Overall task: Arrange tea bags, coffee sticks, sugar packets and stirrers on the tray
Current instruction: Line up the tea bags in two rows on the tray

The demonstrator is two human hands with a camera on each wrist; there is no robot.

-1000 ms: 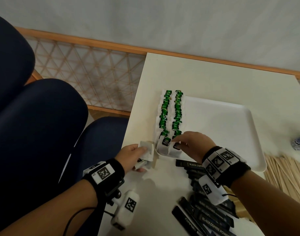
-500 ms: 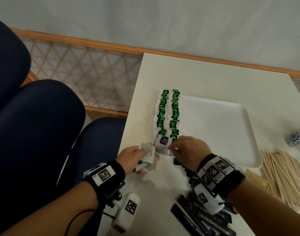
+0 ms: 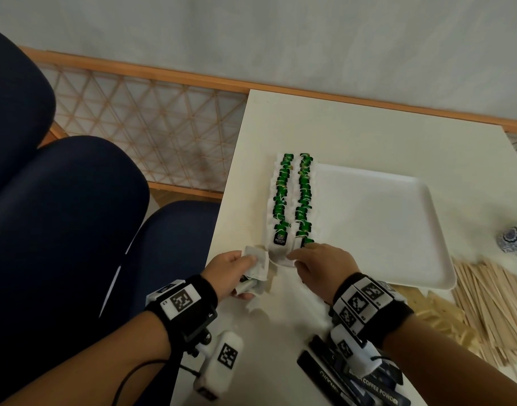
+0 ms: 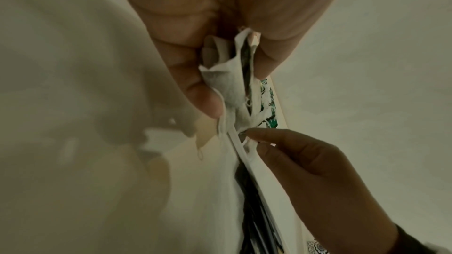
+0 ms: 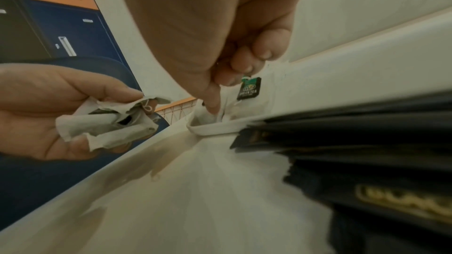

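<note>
A white tray [image 3: 383,230] lies on the white table. Two rows of green-tagged tea bags [image 3: 292,194] run along its left side. My right hand [image 3: 294,259] is at the tray's near-left corner, thumb and fingers pinching the nearest tea bag [image 5: 249,88] of the right row just inside the rim [image 5: 220,125]. My left hand [image 3: 239,268] hovers beside that corner, off the tray, gripping a crumpled bundle of tea bags [image 3: 256,263], also seen in the left wrist view [image 4: 232,88]. Black coffee sticks [image 3: 368,388] lie under my right wrist.
Wooden stirrers [image 3: 492,306] are heaped right of the tray's near edge, with tan sugar packets [image 3: 436,312] beside them. A blue-patterned cup [image 3: 515,241] stands at the far right. Navy chairs [image 3: 61,215] stand left of the table's edge.
My right hand has stayed at the tray's near-left corner, drawing slightly toward the rim. The left hand keeps its bundle in the same place.
</note>
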